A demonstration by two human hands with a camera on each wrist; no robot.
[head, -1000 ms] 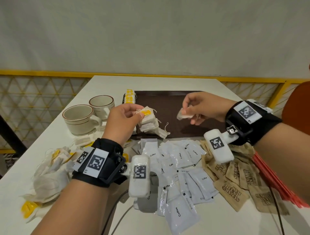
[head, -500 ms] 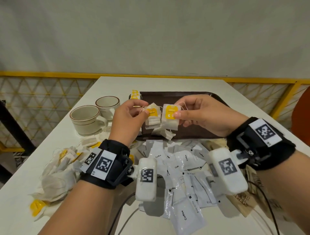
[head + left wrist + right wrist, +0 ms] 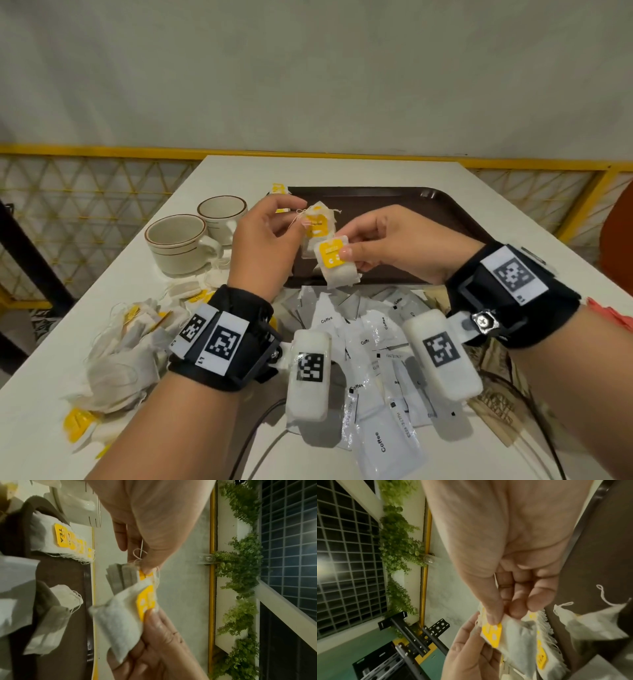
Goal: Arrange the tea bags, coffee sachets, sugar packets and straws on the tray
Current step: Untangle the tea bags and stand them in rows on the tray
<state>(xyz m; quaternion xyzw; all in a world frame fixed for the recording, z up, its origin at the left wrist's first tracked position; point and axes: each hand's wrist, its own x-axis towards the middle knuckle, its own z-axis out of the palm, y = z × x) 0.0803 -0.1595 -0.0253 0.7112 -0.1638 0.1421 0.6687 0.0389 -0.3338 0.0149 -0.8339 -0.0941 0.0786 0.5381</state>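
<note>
Above the front left of the brown tray (image 3: 445, 212), my left hand (image 3: 301, 222) pinches a small stack of white tea bags (image 3: 317, 222) with yellow tags. My right hand (image 3: 346, 255) pinches another tea bag (image 3: 337, 270) by its yellow tag and holds it against that stack. The left wrist view shows the left thumb and finger on the stack's top edge (image 3: 145, 572) and the right hand's bag (image 3: 120, 622) below it. The right wrist view shows my thumb on the yellow tag (image 3: 493, 632). More tea bags (image 3: 68, 540) lie on the tray.
A loose heap of tea bags (image 3: 126, 342) lies at the left, with two cups (image 3: 178, 243) behind it. Coffee sachets (image 3: 370, 342) spread under my wrists. Brown sugar packets (image 3: 493, 404) and red straws (image 3: 613, 315) lie at the right.
My right hand has carried its tea bag left from over the tray to the left hand's stack. Both hands have risen slightly and now meet.
</note>
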